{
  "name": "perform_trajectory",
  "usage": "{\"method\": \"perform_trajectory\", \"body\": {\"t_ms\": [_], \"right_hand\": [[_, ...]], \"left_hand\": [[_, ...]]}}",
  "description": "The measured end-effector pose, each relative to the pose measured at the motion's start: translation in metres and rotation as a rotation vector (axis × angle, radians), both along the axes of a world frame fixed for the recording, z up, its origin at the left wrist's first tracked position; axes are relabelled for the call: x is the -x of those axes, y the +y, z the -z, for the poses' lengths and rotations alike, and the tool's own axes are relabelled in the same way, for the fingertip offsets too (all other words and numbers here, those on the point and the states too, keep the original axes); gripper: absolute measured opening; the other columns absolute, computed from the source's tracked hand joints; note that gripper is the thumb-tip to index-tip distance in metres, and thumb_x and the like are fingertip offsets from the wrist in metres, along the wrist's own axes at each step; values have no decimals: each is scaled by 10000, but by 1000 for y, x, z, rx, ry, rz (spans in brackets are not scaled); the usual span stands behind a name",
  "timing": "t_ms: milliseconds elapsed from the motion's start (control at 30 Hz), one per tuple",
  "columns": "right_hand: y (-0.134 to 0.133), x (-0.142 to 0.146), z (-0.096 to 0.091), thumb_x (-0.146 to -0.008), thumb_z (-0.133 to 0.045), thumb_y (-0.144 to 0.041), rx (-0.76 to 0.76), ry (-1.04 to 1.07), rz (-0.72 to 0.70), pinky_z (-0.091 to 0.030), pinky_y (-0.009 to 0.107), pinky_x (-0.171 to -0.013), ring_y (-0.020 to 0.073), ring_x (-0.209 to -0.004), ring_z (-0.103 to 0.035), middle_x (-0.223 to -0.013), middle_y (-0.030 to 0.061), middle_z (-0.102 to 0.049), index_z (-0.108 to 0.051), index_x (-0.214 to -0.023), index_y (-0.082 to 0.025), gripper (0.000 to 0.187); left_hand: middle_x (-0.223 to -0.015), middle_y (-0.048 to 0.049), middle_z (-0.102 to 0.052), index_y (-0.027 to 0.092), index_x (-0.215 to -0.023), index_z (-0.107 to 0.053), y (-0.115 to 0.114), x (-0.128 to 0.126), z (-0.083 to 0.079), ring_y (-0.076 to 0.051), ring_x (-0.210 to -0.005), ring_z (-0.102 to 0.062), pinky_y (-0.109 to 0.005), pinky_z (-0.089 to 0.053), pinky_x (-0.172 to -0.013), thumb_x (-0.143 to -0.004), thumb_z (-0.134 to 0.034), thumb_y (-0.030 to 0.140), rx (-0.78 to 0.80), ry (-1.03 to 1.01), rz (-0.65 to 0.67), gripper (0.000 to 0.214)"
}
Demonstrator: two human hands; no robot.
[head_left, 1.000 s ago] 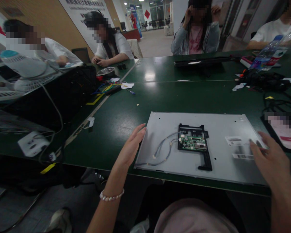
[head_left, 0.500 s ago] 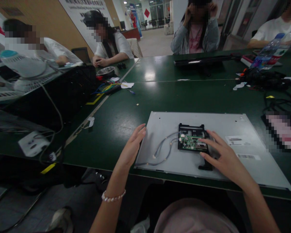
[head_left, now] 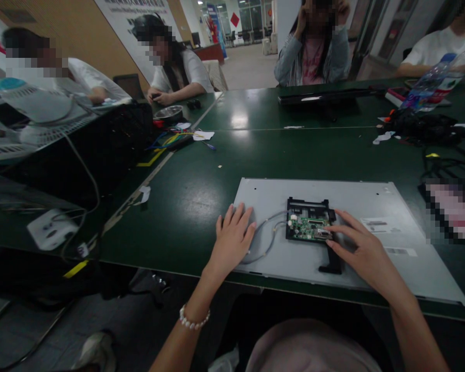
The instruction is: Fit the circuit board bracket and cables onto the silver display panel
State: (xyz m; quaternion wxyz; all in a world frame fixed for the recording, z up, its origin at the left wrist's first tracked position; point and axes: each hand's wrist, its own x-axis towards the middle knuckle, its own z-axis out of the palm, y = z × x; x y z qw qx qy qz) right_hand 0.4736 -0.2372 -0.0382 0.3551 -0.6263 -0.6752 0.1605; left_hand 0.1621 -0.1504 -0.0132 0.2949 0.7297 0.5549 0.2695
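Observation:
A grey metal panel (head_left: pixel 372 201) lies flat on the green table (head_left: pixel 201 186) in front of me. A black bracket (head_left: pixel 330 258) in its middle carries a small green circuit board (head_left: pixel 307 228), with grey cables (head_left: pixel 267 235) running off to the left. My left hand (head_left: pixel 232 240) rests flat on the panel's left edge, fingers spread, beside the cables. My right hand (head_left: pixel 362 250) lies open on the panel, its fingertips touching the right side of the circuit board and bracket. Neither hand holds anything.
Other people sit across and to the left. A black bar (head_left: pixel 325 97) lies at the far side, a plastic bottle (head_left: pixel 430 82) and tangled black cables (head_left: pixel 426 129) at the right. Coloured wires (head_left: pixel 174 139) and a metal bowl (head_left: pixel 169 113) sit at the far left. A white fan (head_left: pixel 39 106) stands left.
My right hand moved from the panel's right side to the circuit board. My left hand shifted from the panel's edge onto its surface and laid flat.

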Motion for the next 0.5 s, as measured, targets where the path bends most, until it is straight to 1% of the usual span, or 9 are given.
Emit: {"method": "perform_trajectory", "body": {"t_ms": [67,133,233,333,400,500], "right_hand": [[0,1,-1,-883,-593,-376,0,8,6,-376,563,-1127,313,-1385,-449,-1483,82,-495,-708,-1068,-262,246],[0,2,-1,-887,-588,-370,1,16,9,-371,564,-1130,310,-1384,-451,-1484,83,-497,-706,-1073,-259,246],[2,2,2,-891,-591,-376,13,24,5,-376,561,-1128,307,-1367,-475,-1478,87,-507,-702,-1098,-258,262],[5,4,4,-891,-594,-382,22,26,-10,-393,547,-1120,305,-1354,-490,-1476,80,-512,-703,-1107,-264,270],[7,6,4,-891,-591,-380,17,23,-14,-400,543,-1117,304,-1347,-498,-1476,77,-511,-706,-1103,-266,266],[8,10,3,-893,-587,-376,-1,15,-9,-406,540,-1114,301,-1337,-509,-1469,83,-514,-708,-1092,-263,258]], "left_hand": [[-1544,-98,-397,260,-1321,-619,-1,0,-2,-350,-1493,-167,-526,114,-1175,-930,-538,404,-19,40,8,425],[-1551,-97,-387,262,-1362,-590,0,1,-3,-347,-1489,-186,-561,97,-1170,-961,-477,425,-37,130,19,447],[-1569,-76,-359,269,-1438,-512,2,1,-3,-336,-1492,-182,-634,30,-1156,-1012,-336,441,-51,360,14,492],[-1583,-58,-330,275,-1495,-433,5,4,-1,-323,-1498,-168,-679,-70,-1139,-1037,-205,456,-64,552,-1,543],[-1583,-57,-328,273,-1509,-412,6,6,0,-320,-1499,-169,-689,-117,-1129,-1040,-164,461,-79,609,-2,563],[-1574,-61,-346,275,-1503,-426,7,10,0,-325,-1495,-185,-697,-149,-1118,-1043,-158,453,-104,628,-2,562]]}}
